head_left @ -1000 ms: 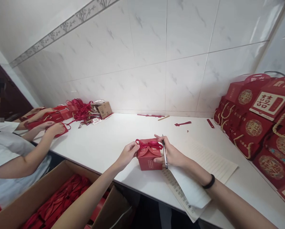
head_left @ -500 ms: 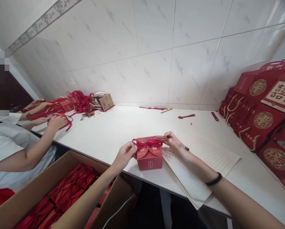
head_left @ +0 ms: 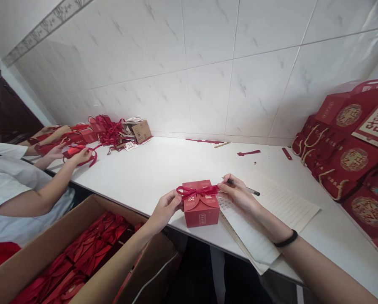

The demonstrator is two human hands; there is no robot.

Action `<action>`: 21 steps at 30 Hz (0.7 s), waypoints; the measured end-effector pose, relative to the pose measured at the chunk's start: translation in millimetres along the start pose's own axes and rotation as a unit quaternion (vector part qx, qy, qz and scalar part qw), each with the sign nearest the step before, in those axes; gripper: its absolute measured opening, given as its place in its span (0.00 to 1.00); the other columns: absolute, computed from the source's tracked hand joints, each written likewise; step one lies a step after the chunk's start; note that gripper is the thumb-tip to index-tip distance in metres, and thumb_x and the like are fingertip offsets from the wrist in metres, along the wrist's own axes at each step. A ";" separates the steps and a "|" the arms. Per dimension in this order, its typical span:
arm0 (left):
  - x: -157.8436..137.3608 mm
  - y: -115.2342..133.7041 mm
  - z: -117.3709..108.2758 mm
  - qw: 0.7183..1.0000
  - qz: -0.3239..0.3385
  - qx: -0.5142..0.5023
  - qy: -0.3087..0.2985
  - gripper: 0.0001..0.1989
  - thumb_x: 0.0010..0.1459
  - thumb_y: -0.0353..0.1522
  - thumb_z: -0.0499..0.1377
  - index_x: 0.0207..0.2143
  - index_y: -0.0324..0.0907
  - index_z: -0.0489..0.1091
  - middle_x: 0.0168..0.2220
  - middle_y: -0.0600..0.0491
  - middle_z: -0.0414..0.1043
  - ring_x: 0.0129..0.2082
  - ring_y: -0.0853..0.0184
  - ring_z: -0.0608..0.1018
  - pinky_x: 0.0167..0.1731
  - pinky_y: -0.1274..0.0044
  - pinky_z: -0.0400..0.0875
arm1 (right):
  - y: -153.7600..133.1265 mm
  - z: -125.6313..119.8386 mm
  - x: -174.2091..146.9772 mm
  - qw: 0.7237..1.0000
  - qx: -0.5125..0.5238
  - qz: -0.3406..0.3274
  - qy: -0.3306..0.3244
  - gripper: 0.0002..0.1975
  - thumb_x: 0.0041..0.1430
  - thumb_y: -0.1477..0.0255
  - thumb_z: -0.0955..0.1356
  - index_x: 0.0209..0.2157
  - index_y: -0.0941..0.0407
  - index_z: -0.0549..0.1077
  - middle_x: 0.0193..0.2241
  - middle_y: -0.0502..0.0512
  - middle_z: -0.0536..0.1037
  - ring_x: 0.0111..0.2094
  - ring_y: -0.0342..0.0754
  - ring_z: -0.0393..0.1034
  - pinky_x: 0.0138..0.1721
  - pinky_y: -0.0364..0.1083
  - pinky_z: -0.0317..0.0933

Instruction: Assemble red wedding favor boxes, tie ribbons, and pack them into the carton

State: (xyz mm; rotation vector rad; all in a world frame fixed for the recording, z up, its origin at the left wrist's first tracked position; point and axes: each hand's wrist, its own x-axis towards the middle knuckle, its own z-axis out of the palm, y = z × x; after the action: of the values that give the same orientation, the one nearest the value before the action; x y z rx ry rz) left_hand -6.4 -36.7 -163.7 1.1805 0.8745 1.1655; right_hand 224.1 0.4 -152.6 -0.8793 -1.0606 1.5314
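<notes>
A small red gift box (head_left: pixel 202 217) with pale printed characters stands upright near the table's front edge. Across its top lies a dark red ribbon (head_left: pixel 198 192), tied in a bow. My left hand (head_left: pixel 166 210) pinches the bow's left loop between thumb and fingertips, close against the box. At the other side, my right hand (head_left: pixel 238 195) pinches the right part of the ribbon. A black pen (head_left: pixel 251 191) is also tucked through the fingers of that hand. Beneath my right forearm lie paper sheets (head_left: pixel 258 236), partly covered by it.
A cardboard carton (head_left: pixel 90 202) full of red ribboned boxes is at lower left. Beyond it a co-worker's hand (head_left: pixel 83 156) handles red ribbon. Ribbons and a small brown box (head_left: pixel 142 131) lie at the back left. Red gift bags (head_left: pixel 353 158) are stacked on the right.
My right hand has come down onto the bow's right side and now grips it; before, it was blurred with motion. The bow's loops look more drawn out sideways.
</notes>
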 end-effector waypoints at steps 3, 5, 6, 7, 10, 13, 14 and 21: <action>-5.7 3.0 -0.4 1.000 0.005 -0.025 -0.002 0.18 0.49 0.40 0.64 0.21 0.39 0.61 0.25 0.56 0.68 0.28 0.71 0.72 0.34 0.76 0.69 | -2.3 -0.1 -0.8 1.000 0.008 0.007 0.009 0.27 0.30 0.62 0.79 0.24 0.56 0.61 0.23 0.44 0.64 0.27 0.41 0.64 0.36 0.45 0.70; -10.9 3.8 -3.5 1.000 -0.005 -0.027 -0.002 0.17 0.50 0.40 0.64 0.21 0.39 0.61 0.29 0.54 0.71 0.31 0.69 0.74 0.40 0.73 0.69 | -3.2 0.2 -1.4 1.000 0.012 0.018 0.008 0.27 0.29 0.62 0.79 0.24 0.56 0.60 0.23 0.45 0.64 0.28 0.42 0.65 0.36 0.46 0.70; -13.4 3.4 -6.7 1.000 -0.009 -0.025 0.001 0.17 0.50 0.39 0.64 0.21 0.39 0.61 0.31 0.53 0.72 0.33 0.68 0.75 0.43 0.71 0.69 | -3.4 0.3 -1.6 1.000 0.014 0.022 0.007 0.27 0.29 0.62 0.79 0.24 0.56 0.60 0.23 0.45 0.64 0.28 0.42 0.65 0.36 0.46 0.70; -15.6 2.8 -11.4 1.000 -0.013 -0.022 0.003 0.17 0.50 0.40 0.63 0.21 0.39 0.61 0.32 0.52 0.73 0.35 0.67 0.75 0.45 0.70 0.68 | -3.4 0.4 -1.8 1.000 0.016 0.025 0.005 0.27 0.29 0.62 0.79 0.24 0.56 0.61 0.24 0.45 0.64 0.29 0.43 0.65 0.37 0.46 0.71; -17.9 4.7 -31.4 0.998 -0.041 0.034 -0.035 0.16 0.51 0.39 0.62 0.21 0.40 0.60 0.33 0.51 0.73 0.37 0.64 0.75 0.46 0.68 0.67 | -2.4 -0.3 -2.7 1.000 0.016 0.020 0.001 0.27 0.30 0.62 0.79 0.24 0.56 0.61 0.24 0.45 0.63 0.28 0.42 0.65 0.39 0.48 0.71; -10.8 23.3 -46.0 0.991 0.011 0.126 -0.043 0.12 0.52 0.40 0.59 0.25 0.40 0.64 0.37 0.48 0.71 0.42 0.60 0.73 0.43 0.67 0.69 | 0.3 -2.0 -3.8 1.000 -0.010 0.002 -0.010 0.24 0.36 0.61 0.77 0.25 0.56 0.61 0.25 0.46 0.63 0.28 0.42 0.65 0.39 0.50 0.71; -6.6 33.6 -45.3 0.985 0.066 0.159 -0.016 0.11 0.52 0.40 0.58 0.28 0.41 0.65 0.39 0.48 0.70 0.44 0.59 0.71 0.42 0.68 0.69 | 1.4 -2.7 -4.2 1.000 -0.023 -0.009 -0.015 0.23 0.39 0.61 0.77 0.26 0.56 0.62 0.25 0.46 0.63 0.28 0.42 0.65 0.39 0.50 0.71; 28.6 87.7 26.6 0.782 0.215 0.569 -0.136 0.06 0.54 0.36 0.59 0.30 0.43 0.69 0.35 0.53 0.69 0.41 0.63 0.70 0.43 0.72 0.64 | 9.1 -5.4 -7.1 0.987 -0.121 -0.106 -0.027 0.20 0.48 0.58 0.72 0.28 0.56 0.61 0.26 0.48 0.65 0.29 0.43 0.64 0.36 0.50 0.70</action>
State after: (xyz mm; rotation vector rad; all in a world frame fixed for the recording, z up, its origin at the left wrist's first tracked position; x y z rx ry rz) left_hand 6.5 -16.3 -70.8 2.5817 1.1386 0.6910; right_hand 227.4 -6.3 -162.9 -0.8611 -1.3555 1.2729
